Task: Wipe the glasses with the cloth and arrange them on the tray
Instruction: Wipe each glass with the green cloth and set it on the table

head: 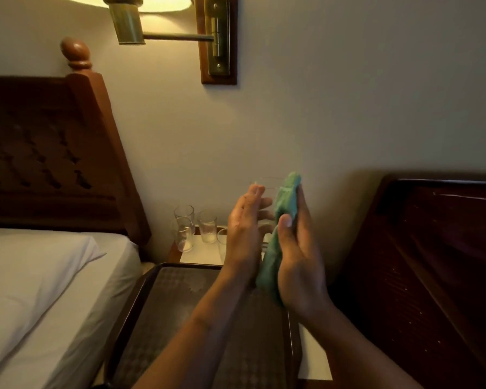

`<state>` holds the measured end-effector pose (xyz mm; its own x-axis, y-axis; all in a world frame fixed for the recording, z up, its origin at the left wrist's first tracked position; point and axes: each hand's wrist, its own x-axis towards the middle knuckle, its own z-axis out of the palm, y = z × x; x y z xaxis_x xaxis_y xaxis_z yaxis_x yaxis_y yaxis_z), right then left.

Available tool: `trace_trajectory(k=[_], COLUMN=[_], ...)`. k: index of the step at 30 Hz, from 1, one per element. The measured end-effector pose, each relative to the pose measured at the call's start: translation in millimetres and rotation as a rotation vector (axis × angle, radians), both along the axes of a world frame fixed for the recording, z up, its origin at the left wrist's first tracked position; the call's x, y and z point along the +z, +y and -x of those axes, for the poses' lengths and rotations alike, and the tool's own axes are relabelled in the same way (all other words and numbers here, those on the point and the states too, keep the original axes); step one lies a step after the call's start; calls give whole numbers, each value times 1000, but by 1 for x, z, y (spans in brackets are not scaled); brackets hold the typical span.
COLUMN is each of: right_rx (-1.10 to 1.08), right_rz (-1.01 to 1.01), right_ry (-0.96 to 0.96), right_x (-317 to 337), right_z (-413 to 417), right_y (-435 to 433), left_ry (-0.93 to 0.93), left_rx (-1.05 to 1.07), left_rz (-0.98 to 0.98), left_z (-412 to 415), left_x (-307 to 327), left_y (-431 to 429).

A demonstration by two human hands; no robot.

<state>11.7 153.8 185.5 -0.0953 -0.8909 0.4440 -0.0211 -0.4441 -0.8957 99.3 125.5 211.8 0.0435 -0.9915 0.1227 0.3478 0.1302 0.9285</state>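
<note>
Head view: the left hand (244,234) is flat, fingers straight and together, its palm pressed against one side of a clear glass tumbler (265,204). The tumbler is smooth, thin-walled and cylindrical, raised above the far end of the tray and sandwiched between both hands. The right hand (298,262) grips a green cloth (288,200), thumb laid across its near face and fingers behind it, and holds the cloth against the opposite side of the tumbler. The cloth is soft, matte and bunched into a long fold that hangs below the palm. The tray (141,290) is dark brown and rectangular with rounded corners, a raised glossy rim and a woven-pattern, non-slip floor; it lies below the forearms. Beyond the tray, a white bedside surface (197,256) carries four more clear glasses (207,227) standing upright near the wall, one partly hidden behind the left hand. At left is a bed with a smooth white sheet (40,290) and a carved wooden headboard (40,153) topped by a turned knob. A brass swing-arm wall lamp (129,23) is mounted above.
</note>
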Motion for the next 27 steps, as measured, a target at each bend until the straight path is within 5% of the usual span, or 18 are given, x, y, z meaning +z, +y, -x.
trace_trajectory(k=[7,16,23,27], right_rx=[-55,61,-111,-88], right_rz=[7,48,2,41], right_ry=[-197,-80,-253,-175], right_x=[31,2,40,25], right_z=[17,-7,22,7], right_y=[-18,1,-29,-12], left_ry=[84,82,32,44], left_rx=[-64,49,-133,-104], left_rz=[-8,-9,34,38], left_z=[6,-7,10,6], left_x=[-10,14,-11,1], left_y=[20,4,23,16])
